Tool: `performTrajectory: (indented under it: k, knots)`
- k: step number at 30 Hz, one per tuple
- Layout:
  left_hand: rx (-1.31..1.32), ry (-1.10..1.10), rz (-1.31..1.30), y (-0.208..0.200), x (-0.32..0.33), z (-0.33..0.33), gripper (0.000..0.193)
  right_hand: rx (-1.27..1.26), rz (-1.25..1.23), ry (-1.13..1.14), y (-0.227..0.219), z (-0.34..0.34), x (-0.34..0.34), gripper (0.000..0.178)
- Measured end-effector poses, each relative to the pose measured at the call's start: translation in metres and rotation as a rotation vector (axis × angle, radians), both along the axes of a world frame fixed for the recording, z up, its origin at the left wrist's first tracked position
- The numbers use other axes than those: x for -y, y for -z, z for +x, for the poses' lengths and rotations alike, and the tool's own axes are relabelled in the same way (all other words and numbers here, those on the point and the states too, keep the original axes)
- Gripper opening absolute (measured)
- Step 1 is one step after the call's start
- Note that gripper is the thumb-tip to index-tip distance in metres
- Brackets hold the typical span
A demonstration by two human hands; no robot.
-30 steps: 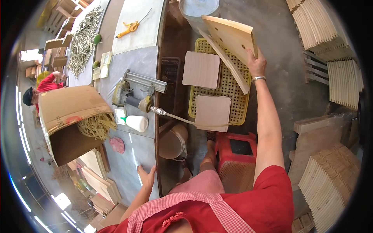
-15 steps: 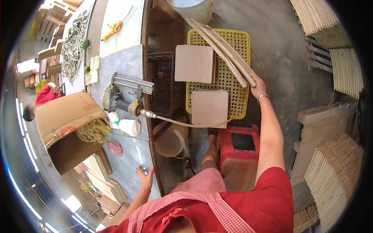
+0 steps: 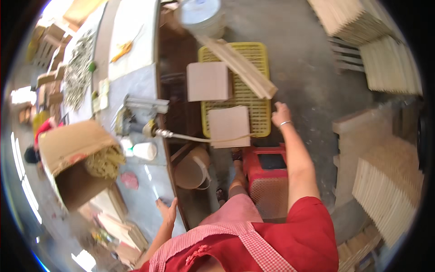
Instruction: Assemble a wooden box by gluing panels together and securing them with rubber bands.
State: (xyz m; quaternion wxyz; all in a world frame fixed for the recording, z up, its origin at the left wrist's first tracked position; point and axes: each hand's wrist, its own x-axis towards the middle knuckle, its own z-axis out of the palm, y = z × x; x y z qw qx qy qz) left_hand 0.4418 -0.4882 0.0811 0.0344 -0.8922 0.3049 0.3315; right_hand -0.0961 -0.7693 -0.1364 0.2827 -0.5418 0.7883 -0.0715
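Two boards (image 3: 247,71) over crate (image 3: 261,111), hose (image 3: 190,137) over panels (image 3: 229,123); left hand (image 3: 168,210) spread, right hand (image 3: 282,115) empty, half-curled.

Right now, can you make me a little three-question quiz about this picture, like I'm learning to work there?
1. Pick one: which of these is nearest the person's right hand?
A) the white plastic bottle
B) the long, pale wooden boards
C) the open brown cardboard box

2. True or false: the person's left hand is gripping the red plastic stool.

3. Count: how many pale, square wooden stacks overlap the yellow, rectangular plastic crate in this view?

Key: 1 is B; 2 is false; 3 is two.
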Motion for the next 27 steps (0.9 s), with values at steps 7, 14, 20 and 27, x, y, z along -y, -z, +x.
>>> performTrajectory:
  k: [7, 14, 20, 27]
  knots:
    - [-0.023, 0.127, -0.038, 0.008, -0.04, 0.023, 0.117, 0.019, 0.029, 0.036, -0.051, 0.019, -0.199, 0.009]
    - [-0.015, 0.334, -0.147, 0.027, -0.059, 0.032, 0.119, -0.068, 0.188, 0.253, -0.142, -0.014, -0.444, 0.013]
    - [0.016, 0.41, -0.088, 0.021, -0.048, 0.025, 0.125, 0.055, 0.417, 0.603, -0.189, 0.028, -0.63, 0.013]
    - [0.087, 0.42, 0.032, 0.034, -0.035, 0.023, 0.132, -0.076, 0.437, 0.432, -0.191, 0.08, -0.771, 0.022]
